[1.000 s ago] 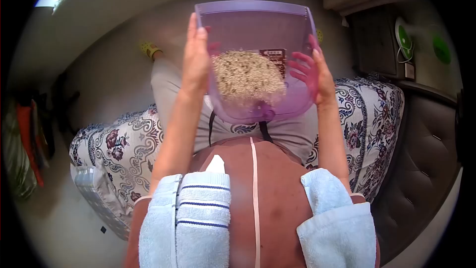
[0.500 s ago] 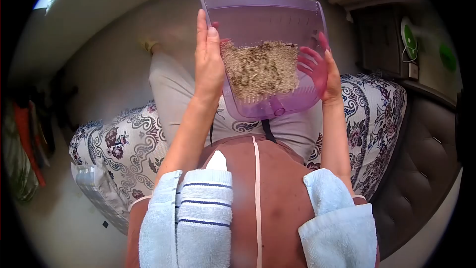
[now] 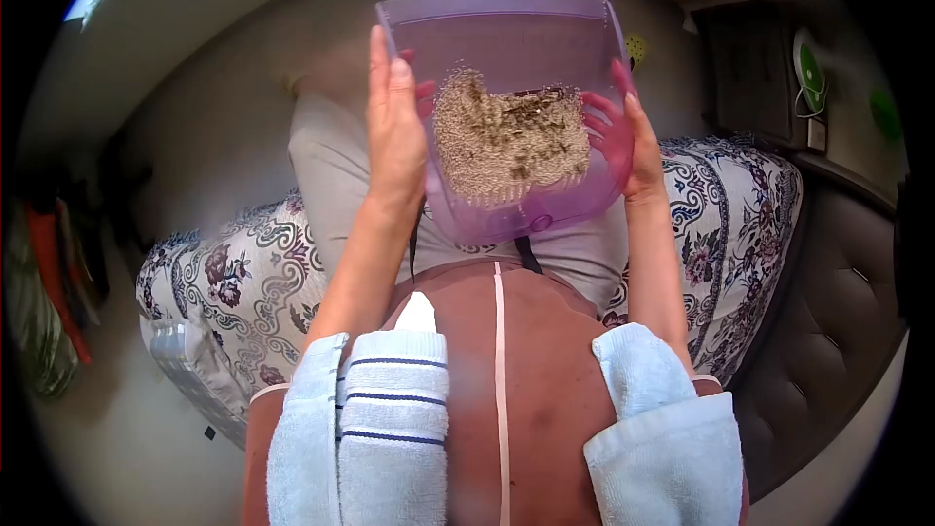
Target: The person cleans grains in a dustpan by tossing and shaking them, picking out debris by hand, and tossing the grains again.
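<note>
Between my hands is a translucent purple plastic bin, tilted with its open side toward me, above my lap. A loose heap of pale grain mixed with darker bits lies inside it. My left hand presses against the bin's left wall, thumb and a finger along the outside edge and other fingertips showing through the plastic. On the opposite wall my right hand grips, its fingers spread underneath and visible through the purple. A small ring-shaped feature marks the bin's near side.
I sit on a bed with a patterned cover, beside a brown padded headboard. A dark cabinet holds a green-and-white round object. Clothes hang at left. Light blue towels lie over my upper arms.
The bin has shifted slightly left with both hands. The grain inside has moved and spread, its heap now uneven with a dark hollow near the top.
</note>
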Motion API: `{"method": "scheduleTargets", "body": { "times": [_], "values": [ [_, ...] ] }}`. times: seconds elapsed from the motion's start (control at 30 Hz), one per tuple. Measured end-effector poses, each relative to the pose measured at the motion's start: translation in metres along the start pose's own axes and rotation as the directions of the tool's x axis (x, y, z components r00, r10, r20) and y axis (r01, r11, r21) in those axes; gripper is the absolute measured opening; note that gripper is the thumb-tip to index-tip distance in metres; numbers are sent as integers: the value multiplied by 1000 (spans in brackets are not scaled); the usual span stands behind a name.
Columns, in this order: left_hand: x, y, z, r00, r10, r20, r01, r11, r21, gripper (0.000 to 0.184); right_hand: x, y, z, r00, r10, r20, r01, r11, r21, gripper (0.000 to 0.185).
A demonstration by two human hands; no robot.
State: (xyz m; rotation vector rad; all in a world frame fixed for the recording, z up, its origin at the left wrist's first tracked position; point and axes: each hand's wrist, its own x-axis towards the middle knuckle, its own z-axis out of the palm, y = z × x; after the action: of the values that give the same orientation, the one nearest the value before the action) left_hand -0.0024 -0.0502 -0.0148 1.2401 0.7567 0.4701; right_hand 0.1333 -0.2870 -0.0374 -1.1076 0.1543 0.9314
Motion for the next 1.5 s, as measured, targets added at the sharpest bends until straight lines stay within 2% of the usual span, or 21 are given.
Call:
{"method": "scheduleTargets", "body": {
  "times": [0.03, 0.1, 0.17, 0.2, 0.3, 0.33, 0.4, 0.43, 0.5, 0.63, 0.73, 0.8, 0.87, 0.93, 1.03, 1.07, 1.3, 1.4, 1.43, 1.47, 1.5],
  "values": [
    [2, 8, -13, 994, -104, -29, 104, 994, 17, 54, -3, 3, 10, 995, -83, -59, 74, 988, -137, 64],
    [19, 5, -59, 980, -186, 64, 192, 975, -109, 54, -11, 26, 59, 959, -252, -128, 179, 892, -414, 63],
    [36, 4, -91, 964, -236, 122, 252, 958, -134, 53, -21, 52, 91, 974, -219, -54, 203, 956, -213, 64],
    [39, 4, -99, 956, -255, 147, 276, 950, -146, 53, -18, 53, 97, 967, -255, -19, 247, 950, -193, 61],
    [23, 13, -52, 985, -171, 5, 171, 985, -35, 52, -5, 15, 62, 994, -46, -97, 18, 961, -274, 61],
    [18, 2, -35, 999, -41, -3, 41, 997, -66, 51, 3, 8, 36, 997, -53, -59, 37, 967, -251, 60],
    [4, -11, -16, 999, 42, 19, -41, 997, -62, 53, 5, -12, 13, 1000, -24, 16, 27, 981, -193, 61],
    [1, -11, -15, 1000, -9, 12, 10, 995, -97, 53, 2, -18, 9, 999, -12, 36, 19, 981, -193, 62],
    [-1, 4, -21, 983, -181, -34, 177, 978, -107, 54, -6, -5, 30, 990, -141, -22, 128, 946, -298, 62],
    [40, 1, -97, 950, -281, 135, 300, 942, -149, 53, -20, 54, 98, 953, -303, -29, 278, 906, -320, 62],
    [33, 22, -70, 957, -289, 18, 289, 957, 8, 51, -5, 29, 76, 994, -4, -113, -27, 962, -272, 61],
    [20, -5, -47, 998, -66, -15, 66, 998, -2, 51, 14, 15, 29, 1000, 4, 1, -3, 988, -152, 58],
    [7, -9, -31, 999, 18, -31, -18, 1000, -6, 53, 15, 8, 19, 998, -7, 60, 12, 995, -95, 57],
    [-13, 9, -16, 991, -76, -113, 73, 997, -31, 54, 7, -6, 22, 997, -19, 78, 30, 987, -155, 60],
    [14, -6, -72, 965, -261, -33, 252, 954, -162, 55, -4, 18, 69, 981, -194, 27, 194, 948, -251, 62],
    [18, -3, -82, 962, -272, -11, 267, 953, -144, 55, -13, 21, 82, 992, -126, 14, 127, 982, -139, 63],
    [-1, 19, -77, 978, -208, -30, 204, 973, -103, 53, -15, 1, 81, 992, -62, 107, 67, 997, -46, 65],
    [-4, 25, -82, 997, -53, -49, 45, 988, -147, 50, -22, -8, 79, 996, -21, 84, 29, 996, -90, 64],
    [-7, 30, -82, 986, 135, -94, -123, 985, 121, 48, -23, -10, 79, 996, -3, 85, 12, 994, -106, 63],
    [-12, 40, -81, 942, 323, -87, -268, 883, 386, 46, -24, -14, 81, 995, 8, 104, 3, 995, -101, 63],
    [-16, 52, -79, 870, 493, -25, -374, 692, 617, 45, -26, -17, 84, 992, 17, 121, -6, 995, -95, 63]
  ]
}}
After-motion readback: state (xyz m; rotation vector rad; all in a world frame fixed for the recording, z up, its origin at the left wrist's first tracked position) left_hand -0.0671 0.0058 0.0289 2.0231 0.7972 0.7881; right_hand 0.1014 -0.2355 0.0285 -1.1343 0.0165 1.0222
